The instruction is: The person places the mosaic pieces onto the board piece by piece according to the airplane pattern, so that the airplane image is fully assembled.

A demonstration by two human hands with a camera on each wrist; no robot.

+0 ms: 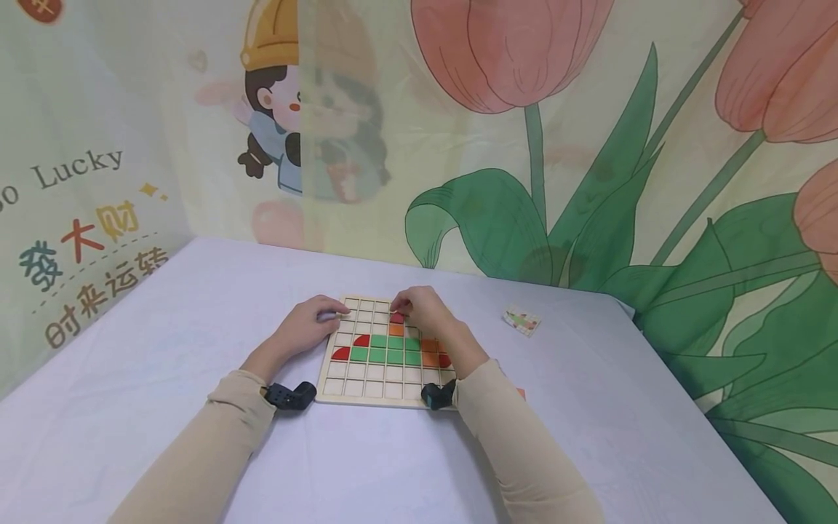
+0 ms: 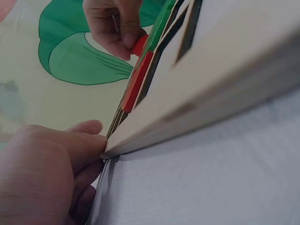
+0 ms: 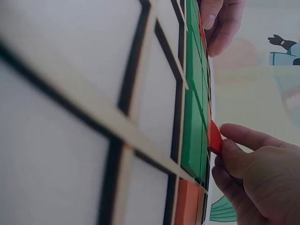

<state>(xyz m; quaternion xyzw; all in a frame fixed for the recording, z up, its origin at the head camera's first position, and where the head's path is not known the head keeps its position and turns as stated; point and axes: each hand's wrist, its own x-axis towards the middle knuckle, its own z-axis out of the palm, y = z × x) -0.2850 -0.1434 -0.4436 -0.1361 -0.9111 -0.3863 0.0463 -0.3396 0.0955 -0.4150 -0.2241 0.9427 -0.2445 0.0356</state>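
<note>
A wooden grid board (image 1: 366, 391) lies on the white table, its cells partly filled with coloured tiles. Two rows of green tiles (image 1: 393, 349) run across the middle, with red rounded tiles (image 1: 340, 354) at their left ends and orange tiles (image 1: 429, 353) to the right. My left hand (image 1: 304, 326) grips the board's left edge near the far corner, thumb and fingers at the rim. Over the far part of the board, my right hand (image 1: 424, 309) pinches a red rounded tile (image 3: 215, 138) between thumb and index finger, just beyond an orange tile (image 1: 396, 330).
A small printed card (image 1: 521, 320) with a coloured pattern lies to the right of the board. An orange piece (image 1: 521, 393) peeks out from behind the right forearm. Each wrist carries a black camera (image 1: 291, 397). Patterned cloth (image 1: 366, 218) hangs behind the table.
</note>
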